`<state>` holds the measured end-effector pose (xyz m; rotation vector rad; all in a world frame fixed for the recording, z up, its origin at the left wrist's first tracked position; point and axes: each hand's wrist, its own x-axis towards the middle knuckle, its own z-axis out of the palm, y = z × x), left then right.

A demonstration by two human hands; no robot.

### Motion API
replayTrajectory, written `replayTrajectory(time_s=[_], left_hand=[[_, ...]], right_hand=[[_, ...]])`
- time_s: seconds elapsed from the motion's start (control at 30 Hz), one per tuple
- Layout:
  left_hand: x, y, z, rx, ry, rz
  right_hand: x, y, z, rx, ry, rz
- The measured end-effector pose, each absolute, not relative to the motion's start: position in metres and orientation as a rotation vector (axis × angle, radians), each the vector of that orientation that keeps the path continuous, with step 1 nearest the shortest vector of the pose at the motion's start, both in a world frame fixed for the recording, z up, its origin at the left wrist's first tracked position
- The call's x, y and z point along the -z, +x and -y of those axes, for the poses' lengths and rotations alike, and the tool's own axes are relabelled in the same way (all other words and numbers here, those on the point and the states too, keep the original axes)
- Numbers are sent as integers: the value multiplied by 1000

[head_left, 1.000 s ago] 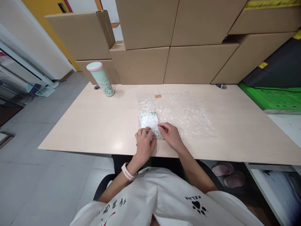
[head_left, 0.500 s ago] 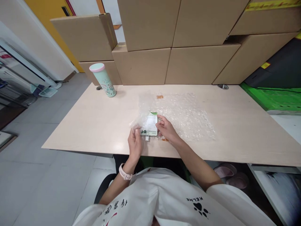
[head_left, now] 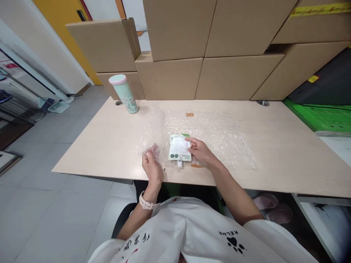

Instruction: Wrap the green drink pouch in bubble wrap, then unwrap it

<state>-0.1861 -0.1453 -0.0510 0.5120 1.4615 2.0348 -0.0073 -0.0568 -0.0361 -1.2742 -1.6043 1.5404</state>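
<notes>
A small white and green spouted pouch (head_left: 179, 148) lies flat on a sheet of clear bubble wrap (head_left: 219, 135) spread over the pale wooden table (head_left: 287, 146). My left hand (head_left: 151, 166), wearing a white watch, pinches the near left corner of the bubble wrap and holds it lifted to the left of the pouch. My right hand (head_left: 201, 151) rests its fingertips on the pouch's right edge. Two small orange tape pieces show: one (head_left: 189, 114) at the wrap's far edge, another (head_left: 196, 166) by my right wrist.
A mint green tumbler (head_left: 124, 94) with a pink rim stands at the table's far left. Stacked cardboard boxes (head_left: 175, 73) line the back edge. A green crate (head_left: 320, 117) sits to the right. Pink slippers (head_left: 270, 204) lie under the table.
The bubble wrap flap that covered the pouch has been peeled off to the left by my left hand, so the pouch now lies uncovered. My right hand stayed on the pouch.
</notes>
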Motion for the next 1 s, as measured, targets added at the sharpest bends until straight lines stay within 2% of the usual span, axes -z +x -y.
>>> replayTrajectory(time_s=[0.17,0.37,0.47,0.53,0.7,0.87,1.0], left_hand=[[51,-175,151,-1923,775,-1591],[50,-149,148,-1261,1877,-1505],[55,-150,144,-1028,2161,-1541],[59,-152,144,-923,2258,-1563],[61,-153,146,-727,2394,-1619],[56,-150,145,-637,2377,-1651],[47,-151,146,-605,2291,-1623]], right_hand=[[39,-7,58,-1474,-1263,1647],[44,-6,60,-1400,-1158,1681],[43,1,55,-1458,-1090,1633],[39,9,49,-1411,-1167,1499],[23,23,53,-1004,-1328,1192],[30,18,78,-1190,-1314,1482],[40,9,79,-1268,-1332,1482]])
